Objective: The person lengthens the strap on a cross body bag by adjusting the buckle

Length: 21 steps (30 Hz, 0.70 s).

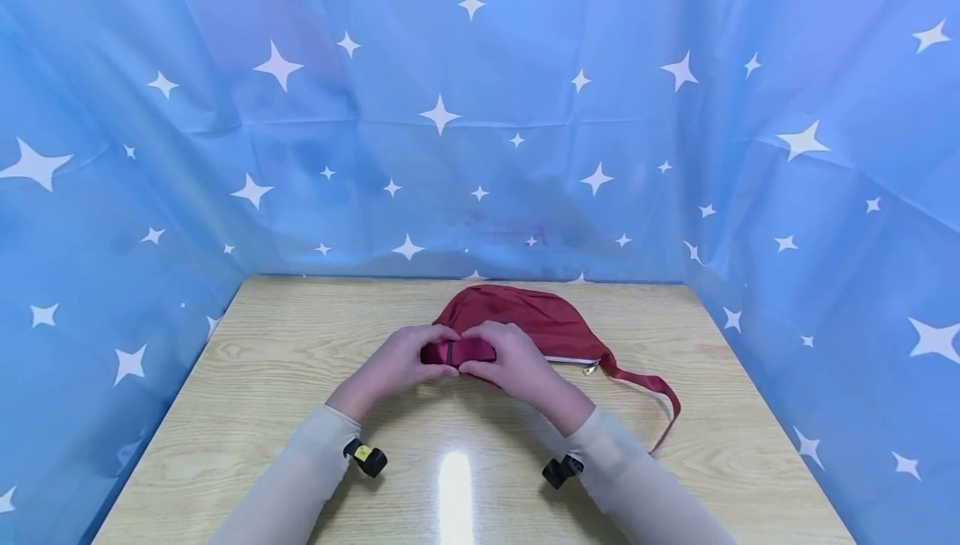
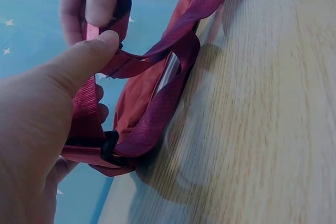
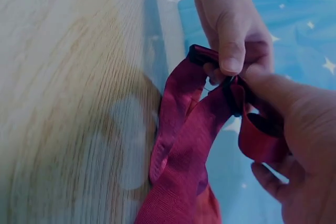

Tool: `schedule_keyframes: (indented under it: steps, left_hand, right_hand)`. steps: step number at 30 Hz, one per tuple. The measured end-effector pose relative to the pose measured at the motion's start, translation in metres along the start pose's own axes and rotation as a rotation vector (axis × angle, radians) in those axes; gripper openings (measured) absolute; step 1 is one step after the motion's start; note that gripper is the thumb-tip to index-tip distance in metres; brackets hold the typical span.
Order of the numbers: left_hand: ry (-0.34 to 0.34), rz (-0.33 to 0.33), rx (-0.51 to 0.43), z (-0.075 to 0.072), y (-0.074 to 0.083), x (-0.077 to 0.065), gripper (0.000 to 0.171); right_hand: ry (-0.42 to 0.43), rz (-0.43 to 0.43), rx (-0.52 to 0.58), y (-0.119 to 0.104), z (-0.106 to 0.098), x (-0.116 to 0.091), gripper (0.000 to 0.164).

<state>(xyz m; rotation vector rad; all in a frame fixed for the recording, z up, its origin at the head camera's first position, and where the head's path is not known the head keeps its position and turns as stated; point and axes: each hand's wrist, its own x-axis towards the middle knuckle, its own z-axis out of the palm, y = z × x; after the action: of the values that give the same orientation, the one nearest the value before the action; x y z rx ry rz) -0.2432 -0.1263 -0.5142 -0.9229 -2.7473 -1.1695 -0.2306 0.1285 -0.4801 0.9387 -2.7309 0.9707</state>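
Note:
A dark red waist bag lies on the table in the head view, its zip edge facing me. Just in front of it, both hands hold the bag's red strap with their fingertips close together. My left hand grips the strap's left part, near a black slider buckle. The right hand pinches the strap beside it, where a loop of webbing bends back by the right fingers. Parts of the buckle and strap are hidden behind fingers.
To the right, the strap's other stretch curls over the wooden table. A metal zip pull hangs at the bag's right corner. Blue star-patterned curtains enclose the table's back and sides.

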Motion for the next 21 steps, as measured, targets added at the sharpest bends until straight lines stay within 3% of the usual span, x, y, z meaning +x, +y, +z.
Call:
schedule_keyframes:
  steps: [5, 11, 15, 21]
  left_hand:
    - [-0.003, 0.001, 0.000, -0.001, 0.000, 0.000, 0.048]
    - [0.000, -0.024, 0.015, -0.003, -0.001, -0.001, 0.050]
    - [-0.009, -0.034, 0.013, -0.004, -0.001, -0.001, 0.050]
    - [-0.012, -0.017, 0.008, -0.004, -0.002, 0.000, 0.046]
  right_hand:
    - [0.059, -0.025, -0.004, -0.002, 0.000, 0.000, 0.038]
    - [0.189, -0.001, 0.186, 0.001, -0.003, -0.006, 0.040]
    - [0.191, 0.022, 0.306, 0.005, -0.003, -0.009, 0.039]
    - [0.185, 0.038, 0.336, 0.010, -0.002, -0.014, 0.036]
